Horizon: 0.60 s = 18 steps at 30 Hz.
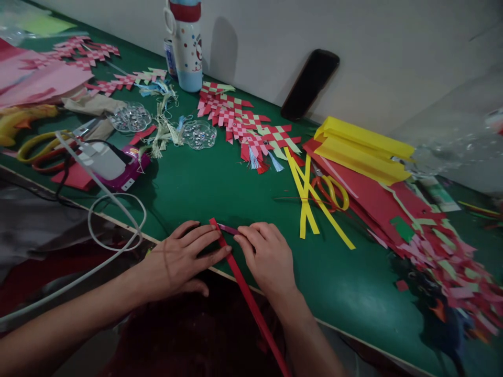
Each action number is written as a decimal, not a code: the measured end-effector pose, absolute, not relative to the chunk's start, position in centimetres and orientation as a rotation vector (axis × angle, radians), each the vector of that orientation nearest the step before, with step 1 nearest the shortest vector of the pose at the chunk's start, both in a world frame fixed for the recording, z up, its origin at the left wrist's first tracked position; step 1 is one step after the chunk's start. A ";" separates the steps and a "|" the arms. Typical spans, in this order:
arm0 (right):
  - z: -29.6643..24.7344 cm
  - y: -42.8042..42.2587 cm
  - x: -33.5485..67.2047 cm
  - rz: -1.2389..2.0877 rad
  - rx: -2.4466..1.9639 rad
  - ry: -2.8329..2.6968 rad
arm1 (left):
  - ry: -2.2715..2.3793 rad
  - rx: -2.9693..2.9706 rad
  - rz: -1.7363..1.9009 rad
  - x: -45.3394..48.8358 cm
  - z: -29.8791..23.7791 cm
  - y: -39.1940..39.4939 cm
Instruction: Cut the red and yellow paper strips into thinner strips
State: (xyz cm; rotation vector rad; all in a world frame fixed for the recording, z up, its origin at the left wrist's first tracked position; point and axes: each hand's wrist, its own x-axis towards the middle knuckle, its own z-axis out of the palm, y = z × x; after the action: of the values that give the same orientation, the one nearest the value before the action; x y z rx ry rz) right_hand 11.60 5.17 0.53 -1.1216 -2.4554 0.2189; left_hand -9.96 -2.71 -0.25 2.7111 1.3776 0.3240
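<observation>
My left hand (181,259) lies flat near the table's front edge with its fingers stretched out. Its fingertips press on a long red paper strip (239,277), whose top end rests on the green table while the rest runs down past the edge. Close by on the right, my right hand (267,254) is closed around a slim purple craft knife (229,229). The knife's pale tip points left and sits beside the upper end of the strip. Most of its handle is hidden in my fingers.
Yellow strips (304,199) and orange-yellow scissors (334,191) lie to the right, near red paper sheets (365,204) and a scrap pile (451,272). Woven paper pieces (243,118), a bottle (188,52) and a leaning phone (310,84) stand behind. A white cable (118,251) loops at left.
</observation>
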 end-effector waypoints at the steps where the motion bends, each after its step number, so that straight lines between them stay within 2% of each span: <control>1: 0.5 5.1 11.5 0.219 -1.128 -2.452 | 1.376 2.708 0.326 -10.0 -0.2 -2.7; 11: 0.3 6.6 12.8 0.123 -1.264 -2.384 | 1.369 2.686 0.318 -10.0 0.0 -2.6; 18: 1.0 6.3 15.1 0.054 -1.375 -2.373 | 1.533 2.590 0.511 -8.6 0.1 -2.2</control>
State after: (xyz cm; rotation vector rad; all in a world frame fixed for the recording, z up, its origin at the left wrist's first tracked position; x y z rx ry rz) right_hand 15.08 6.31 1.01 -1.3745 -2.3735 0.0542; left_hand -8.62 -2.21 0.14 2.5903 1.5331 0.5106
